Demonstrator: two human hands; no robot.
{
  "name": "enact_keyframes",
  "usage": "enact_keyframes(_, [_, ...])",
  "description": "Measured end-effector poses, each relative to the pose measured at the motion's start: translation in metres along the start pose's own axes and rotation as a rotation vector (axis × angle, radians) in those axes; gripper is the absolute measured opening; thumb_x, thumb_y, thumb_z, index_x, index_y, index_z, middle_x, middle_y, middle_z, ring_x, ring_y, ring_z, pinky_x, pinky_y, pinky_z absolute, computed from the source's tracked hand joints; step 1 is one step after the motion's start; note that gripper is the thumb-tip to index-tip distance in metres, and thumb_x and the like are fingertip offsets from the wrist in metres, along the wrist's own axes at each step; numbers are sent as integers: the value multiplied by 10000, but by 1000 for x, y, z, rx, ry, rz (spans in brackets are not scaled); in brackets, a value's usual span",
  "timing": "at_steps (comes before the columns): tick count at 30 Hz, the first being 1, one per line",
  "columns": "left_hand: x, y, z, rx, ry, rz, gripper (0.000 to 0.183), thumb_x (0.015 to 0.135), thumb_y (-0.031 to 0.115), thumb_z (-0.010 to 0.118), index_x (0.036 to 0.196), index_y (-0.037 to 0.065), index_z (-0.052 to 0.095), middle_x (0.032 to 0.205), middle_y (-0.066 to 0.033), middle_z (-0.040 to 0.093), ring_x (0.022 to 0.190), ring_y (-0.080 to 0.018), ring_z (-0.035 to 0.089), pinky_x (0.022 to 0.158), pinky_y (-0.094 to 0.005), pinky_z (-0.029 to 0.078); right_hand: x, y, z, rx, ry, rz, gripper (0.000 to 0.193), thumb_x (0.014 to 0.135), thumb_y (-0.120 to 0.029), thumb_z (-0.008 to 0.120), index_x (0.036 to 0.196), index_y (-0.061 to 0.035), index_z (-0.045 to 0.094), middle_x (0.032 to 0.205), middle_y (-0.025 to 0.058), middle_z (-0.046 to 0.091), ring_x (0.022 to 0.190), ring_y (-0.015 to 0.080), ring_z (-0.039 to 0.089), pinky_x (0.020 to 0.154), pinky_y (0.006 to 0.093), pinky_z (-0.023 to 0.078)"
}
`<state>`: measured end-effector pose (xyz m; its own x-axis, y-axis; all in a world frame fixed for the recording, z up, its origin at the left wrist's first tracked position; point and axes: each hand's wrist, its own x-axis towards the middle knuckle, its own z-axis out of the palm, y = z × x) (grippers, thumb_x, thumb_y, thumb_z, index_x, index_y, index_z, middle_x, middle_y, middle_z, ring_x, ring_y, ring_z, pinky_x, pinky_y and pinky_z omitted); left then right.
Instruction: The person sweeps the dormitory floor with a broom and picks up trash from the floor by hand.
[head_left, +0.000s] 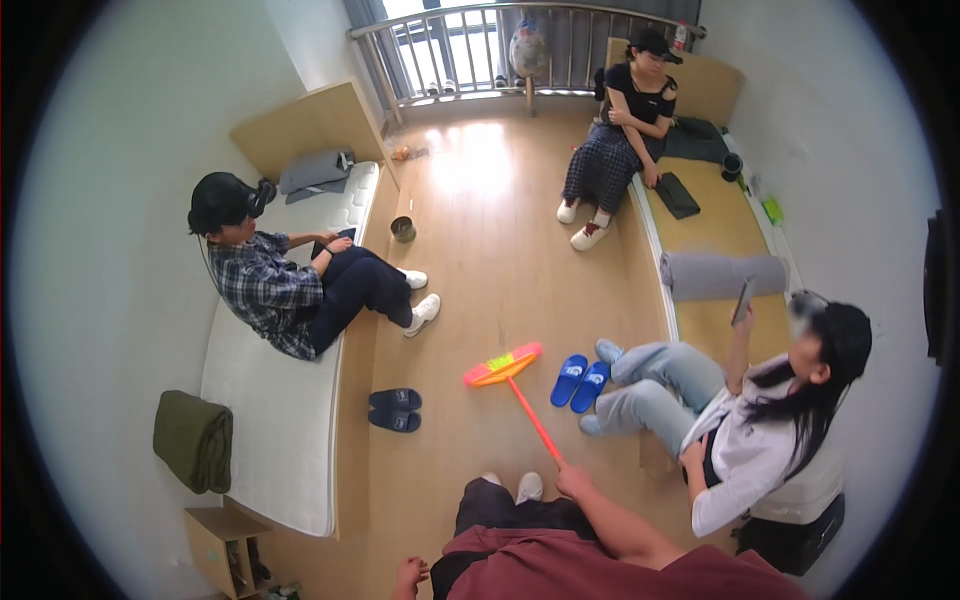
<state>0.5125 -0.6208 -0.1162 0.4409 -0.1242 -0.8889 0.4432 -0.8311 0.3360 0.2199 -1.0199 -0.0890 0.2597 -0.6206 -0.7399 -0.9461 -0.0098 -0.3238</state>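
My right hand (574, 482) is wrapped round the orange handle of a broom (532, 415). The handle slants away to the left. Its wide pink and yellow head (503, 366) rests on the wooden floor ahead of my white shoes. Low at my left side hangs my left hand (412, 577), holding nothing that I can see, its fingers loosely bent and slightly apart. Just right of the broom head lies a pair of blue slippers (580, 383). Dark slippers (395, 410) sit to its left, beside the bed.
A person (265, 265) sits on the left bed (270, 430), feet on the floor. Two others, one at the far right (635, 130) and one nearer (765, 420) with a phone, sit along the right bed (690, 225). A small bin (403, 229) stands by the left bed; a metal railing (450, 60) crosses the back.
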Motion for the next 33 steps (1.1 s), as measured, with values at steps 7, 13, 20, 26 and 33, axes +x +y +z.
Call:
enact_keyframes(7, [47,278,66,-342,20,172,312,816,73,476,1106,-32,434,896,-137,573,741,-201,594,574,-282,493,141,-119,-122,-108,30,15,541,801,-217,414,1327,-279,302,935,234,599,859,384,589,734,479,465])
enact_keyframes(13, [80,560,130,-276,-104,363,280,816,112,532,1061,-17,492,926,-126,578,814,-186,585,632,-268,490,282,-215,-236,-160,31,33,563,770,-217,444,1318,-262,324,985,202,603,907,363,587,768,457,468])
enact_keyframes(20, [82,823,192,-87,-350,712,284,864,129,511,1112,-4,478,1034,-116,573,925,-183,574,755,-271,467,423,-330,-385,-120,-16,50,513,775,-210,434,1285,-230,380,1000,211,590,934,371,568,784,479,454])
enact_keyframes(26, [173,978,228,-71,-398,676,268,858,130,517,1092,1,494,1009,-95,587,892,-164,580,718,-252,462,560,-397,-494,-90,-17,43,537,806,-192,389,1334,-256,312,978,232,589,903,390,575,784,484,453])
enact_keyframes(33, [317,1103,196,-118,131,312,212,773,84,548,972,12,551,826,-91,606,670,-147,601,555,-258,480,688,-501,-633,-185,-62,-71,547,831,-186,369,1362,-230,248,922,224,602,869,390,585,745,476,464])
